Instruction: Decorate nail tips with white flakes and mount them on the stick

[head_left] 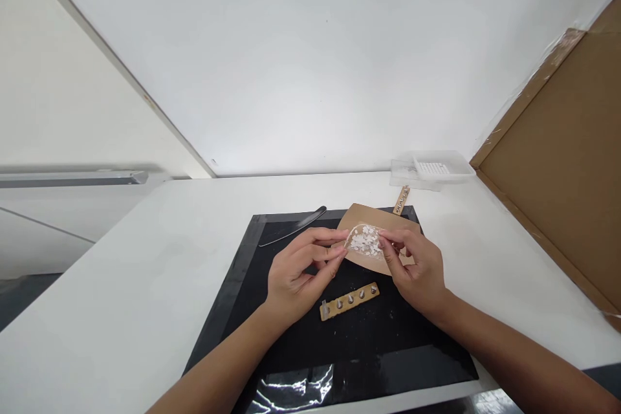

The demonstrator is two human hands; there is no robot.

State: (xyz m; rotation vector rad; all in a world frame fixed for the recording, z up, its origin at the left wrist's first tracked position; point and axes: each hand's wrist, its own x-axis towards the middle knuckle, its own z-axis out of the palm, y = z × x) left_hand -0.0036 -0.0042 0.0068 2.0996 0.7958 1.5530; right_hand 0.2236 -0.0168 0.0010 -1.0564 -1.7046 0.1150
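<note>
A small clear plastic bag (365, 240) with many white flakes in it is held between my two hands. My left hand (303, 272) pinches its left edge between thumb and fingers. At the right edge, my right hand (414, 268) is closed on it in the same way. Behind and beneath the bag lies a sheet of brown paper (371, 213), partly covered by the bag and my right hand. Nearer to me, a tan strip (350, 301) with several small metal cone-shaped pieces rests on the black mat (369, 336).
Tweezers or a similar slim metal tool (295, 226) lie at the mat's back left. Another tan strip (401, 200) with metal pieces sits past the paper. A clear plastic container (444, 167) stands at the back right of the white table (145, 272); cardboard (563, 142) rises at right.
</note>
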